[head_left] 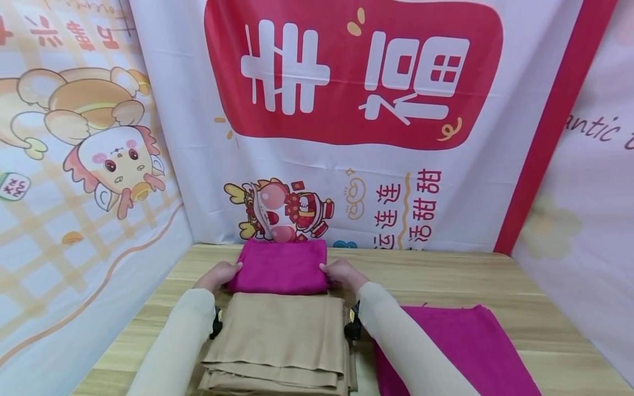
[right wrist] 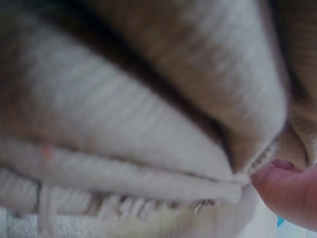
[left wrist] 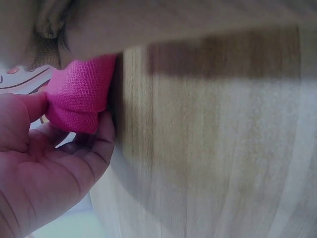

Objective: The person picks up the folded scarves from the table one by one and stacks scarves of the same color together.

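Observation:
A folded magenta cloth (head_left: 282, 268) lies at the back of the table, and both hands hold it by its two ends. My left hand (head_left: 222, 275) grips the left end; in the left wrist view its thumb (left wrist: 35, 105) is on one face of the folded cloth (left wrist: 81, 94) and the fingers curl under the other. At the opposite end, my right hand (head_left: 345, 273) pinches the edge with the thumb on top, its other fingers mostly hidden. Between the forearms sits a stack of folded tan cloth (head_left: 282, 330), which fills most of the right wrist view.
Another magenta cloth (head_left: 470, 341) lies spread on the right of the wooden table (head_left: 421, 275), partly under the right sleeve. Printed fabric walls (head_left: 346, 192) stand at the back and both sides. Each wrist carries a small black camera.

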`<state>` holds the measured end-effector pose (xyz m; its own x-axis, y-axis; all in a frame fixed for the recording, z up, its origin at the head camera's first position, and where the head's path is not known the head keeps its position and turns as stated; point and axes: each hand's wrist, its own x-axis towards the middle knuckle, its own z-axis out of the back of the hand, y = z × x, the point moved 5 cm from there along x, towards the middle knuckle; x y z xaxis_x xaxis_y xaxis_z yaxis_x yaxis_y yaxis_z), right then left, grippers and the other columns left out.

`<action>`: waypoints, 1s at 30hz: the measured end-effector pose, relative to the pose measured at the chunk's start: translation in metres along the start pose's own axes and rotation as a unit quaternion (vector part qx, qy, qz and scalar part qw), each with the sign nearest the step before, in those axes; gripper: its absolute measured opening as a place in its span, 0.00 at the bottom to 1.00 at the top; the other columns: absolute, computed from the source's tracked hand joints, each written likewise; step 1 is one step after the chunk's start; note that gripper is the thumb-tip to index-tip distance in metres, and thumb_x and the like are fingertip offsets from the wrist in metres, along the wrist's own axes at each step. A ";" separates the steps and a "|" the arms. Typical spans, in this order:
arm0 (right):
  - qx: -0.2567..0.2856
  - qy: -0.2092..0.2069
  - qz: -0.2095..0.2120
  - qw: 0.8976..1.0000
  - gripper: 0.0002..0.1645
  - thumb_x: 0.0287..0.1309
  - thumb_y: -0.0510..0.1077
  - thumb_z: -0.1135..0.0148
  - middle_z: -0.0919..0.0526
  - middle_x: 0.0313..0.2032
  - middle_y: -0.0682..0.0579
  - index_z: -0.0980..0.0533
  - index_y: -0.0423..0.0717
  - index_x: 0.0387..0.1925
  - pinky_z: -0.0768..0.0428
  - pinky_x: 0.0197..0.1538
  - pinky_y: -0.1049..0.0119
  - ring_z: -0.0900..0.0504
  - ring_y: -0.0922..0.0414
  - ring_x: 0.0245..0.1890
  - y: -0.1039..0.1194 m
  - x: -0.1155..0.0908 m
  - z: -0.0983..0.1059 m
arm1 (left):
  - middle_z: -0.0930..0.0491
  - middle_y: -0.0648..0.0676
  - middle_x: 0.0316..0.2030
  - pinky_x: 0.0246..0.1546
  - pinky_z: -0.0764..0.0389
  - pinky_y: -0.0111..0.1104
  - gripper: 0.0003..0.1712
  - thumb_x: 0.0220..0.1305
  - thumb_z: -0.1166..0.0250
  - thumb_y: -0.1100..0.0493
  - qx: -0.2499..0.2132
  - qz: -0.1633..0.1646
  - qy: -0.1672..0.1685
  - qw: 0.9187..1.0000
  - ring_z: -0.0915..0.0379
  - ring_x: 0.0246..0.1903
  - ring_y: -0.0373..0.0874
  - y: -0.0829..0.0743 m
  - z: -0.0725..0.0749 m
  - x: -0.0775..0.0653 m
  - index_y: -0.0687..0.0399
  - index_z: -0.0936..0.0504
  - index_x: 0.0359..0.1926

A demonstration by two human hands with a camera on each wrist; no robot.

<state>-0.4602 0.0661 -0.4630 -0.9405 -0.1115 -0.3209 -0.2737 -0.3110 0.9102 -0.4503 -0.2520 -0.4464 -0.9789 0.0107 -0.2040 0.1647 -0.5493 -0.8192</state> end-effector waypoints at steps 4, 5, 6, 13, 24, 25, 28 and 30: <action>-0.004 0.004 0.003 1.000 0.17 0.58 0.51 0.47 0.30 0.17 0.52 0.26 0.42 0.24 0.28 0.25 0.67 0.29 0.57 0.21 0.001 -0.001 0.000 | 0.29 0.56 0.26 0.29 0.25 0.34 0.23 0.67 0.55 0.53 -0.023 0.004 0.009 1.000 0.30 0.23 0.41 0.000 -0.001 0.000 0.74 0.30 0.40; -0.003 0.004 0.004 1.000 0.17 0.58 0.51 0.47 0.30 0.17 0.52 0.26 0.41 0.24 0.28 0.25 0.67 0.29 0.57 0.21 0.001 -0.001 0.000 | 0.29 0.55 0.26 0.29 0.25 0.33 0.23 0.67 0.55 0.53 -0.028 0.004 0.012 1.000 0.31 0.23 0.41 0.000 -0.001 0.000 0.74 0.30 0.39; -0.003 0.005 0.005 1.000 0.17 0.58 0.51 0.47 0.30 0.18 0.52 0.25 0.41 0.24 0.27 0.26 0.67 0.29 0.57 0.21 0.001 -0.001 0.001 | 0.29 0.55 0.25 0.29 0.25 0.33 0.22 0.67 0.55 0.52 -0.036 0.005 0.016 0.999 0.31 0.23 0.41 -0.001 -0.001 0.000 0.72 0.30 0.38; 0.001 0.013 0.019 1.000 0.16 0.57 0.48 0.45 0.21 0.27 0.48 0.24 0.37 0.35 0.23 0.33 0.64 0.24 0.56 0.26 0.002 0.000 0.001 | 0.32 0.52 0.20 0.26 0.26 0.31 0.17 0.65 0.49 0.52 -0.041 0.012 0.024 0.999 0.32 0.21 0.40 -0.003 0.000 0.000 0.61 0.33 0.25; 0.010 0.007 0.005 1.000 0.11 0.55 0.45 0.42 0.27 0.19 0.51 0.24 0.39 0.27 0.25 0.27 0.66 0.28 0.56 0.21 -0.001 0.001 -0.001 | 0.29 0.54 0.23 0.25 0.24 0.31 0.13 0.62 0.45 0.57 -0.050 0.020 0.003 0.999 0.30 0.22 0.40 -0.002 -0.002 0.000 0.67 0.28 0.31; 0.011 0.007 0.005 1.000 0.11 0.55 0.45 0.42 0.28 0.19 0.51 0.24 0.39 0.27 0.25 0.27 0.66 0.28 0.56 0.20 0.000 0.001 -0.001 | 0.29 0.53 0.22 0.25 0.24 0.31 0.13 0.62 0.45 0.58 -0.053 0.020 0.003 0.998 0.30 0.21 0.40 -0.002 -0.002 0.000 0.66 0.28 0.30; 0.010 0.008 0.007 1.000 0.11 0.55 0.44 0.42 0.27 0.19 0.51 0.23 0.39 0.28 0.25 0.27 0.67 0.28 0.56 0.21 0.001 0.001 0.000 | 0.30 0.52 0.20 0.24 0.26 0.30 0.12 0.61 0.44 0.59 -0.055 0.015 0.000 0.998 0.31 0.20 0.39 -0.003 -0.001 0.000 0.62 0.30 0.25; 0.006 0.008 0.010 1.000 0.11 0.55 0.44 0.42 0.26 0.20 0.51 0.23 0.39 0.29 0.25 0.27 0.67 0.27 0.56 0.21 0.002 0.000 0.000 | 0.32 0.50 0.18 0.22 0.27 0.29 0.13 0.60 0.43 0.60 -0.053 0.007 -0.007 0.999 0.33 0.18 0.38 -0.005 0.001 0.001 0.59 0.31 0.21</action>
<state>-0.4611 0.0655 -0.4614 -0.9425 -0.1334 -0.3065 -0.2570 -0.2969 0.9197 -0.4520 -0.2500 -0.4416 -0.9779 -0.0094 -0.2090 0.1900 -0.4576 -0.8686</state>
